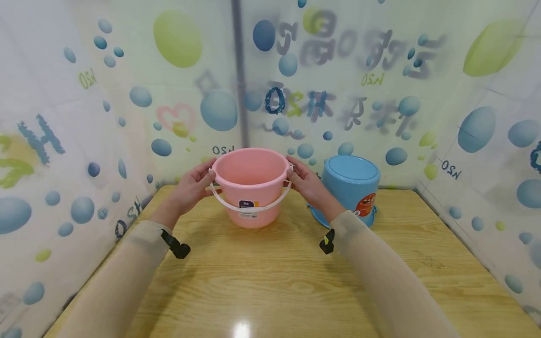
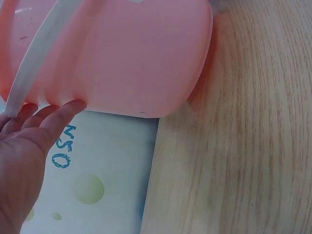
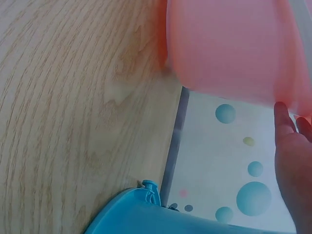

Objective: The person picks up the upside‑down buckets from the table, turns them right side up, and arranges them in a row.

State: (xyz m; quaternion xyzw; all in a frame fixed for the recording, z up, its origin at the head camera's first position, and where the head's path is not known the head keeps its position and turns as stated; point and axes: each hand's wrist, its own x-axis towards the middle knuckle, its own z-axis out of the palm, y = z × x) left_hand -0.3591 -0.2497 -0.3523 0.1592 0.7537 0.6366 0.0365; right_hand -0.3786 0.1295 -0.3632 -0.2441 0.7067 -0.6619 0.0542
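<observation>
A pink bucket stands upright at the back of the wooden table, its mouth facing up. Its white handle hangs down across the front, over a dark label. My left hand grips the bucket's left rim, thumb on the near side and fingers around the outside. On the opposite side my right hand holds the rim in the same way. In the left wrist view, fingertips touch the pink wall below the rim. The right wrist view shows a finger against the pink wall too.
A blue bucket sits upside down just right of the pink one, behind my right wrist, with a red sticker on its side. Printed sheets with dots and letters enclose the table at the back and both sides.
</observation>
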